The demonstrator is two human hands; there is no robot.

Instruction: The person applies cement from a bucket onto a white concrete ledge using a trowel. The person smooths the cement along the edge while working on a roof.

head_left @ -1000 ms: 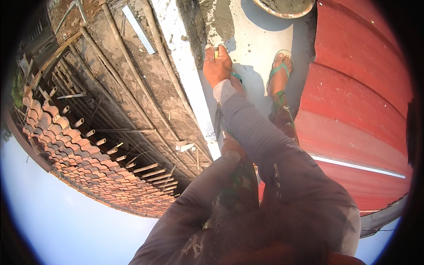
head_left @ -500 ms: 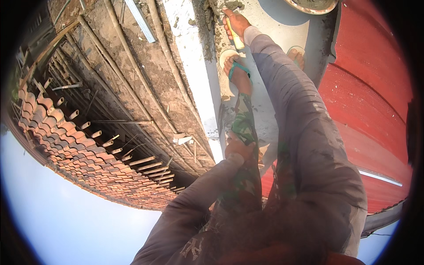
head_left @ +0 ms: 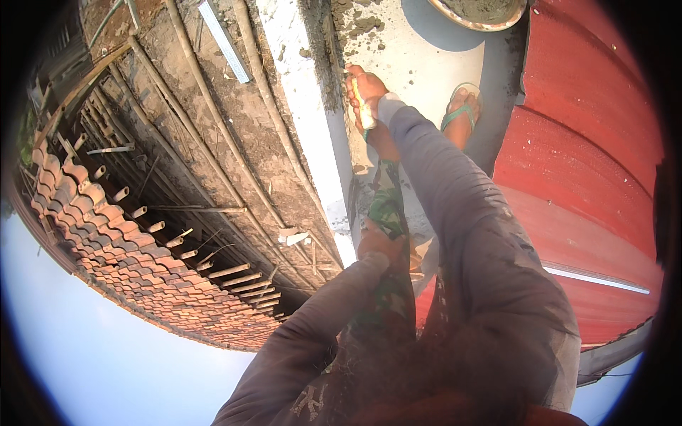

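Observation:
My right hand is closed around the yellow handle of a hand tool, probably a trowel; its blade is out of sight. The hand is beside the mortar-covered edge of a white wall top, in front of my left foot, which it mostly hides. Lower down, my left hand grips my camouflage trouser leg near the knee, its fingers partly in shadow. Lumps of wet mortar lie on the grey surface beyond my right hand.
A round basin of mortar stands at the far right. My right foot wears a green-strapped sandal. Red roof sheets slope away on the right. Left of the white wall top are bamboo poles and clay roof tiles lower down.
My right hand has come nearer to me with the yellow-handled tool, now covering my left foot. The view has shifted slightly, showing more of the basin and right foot. My left hand stays on the leg.

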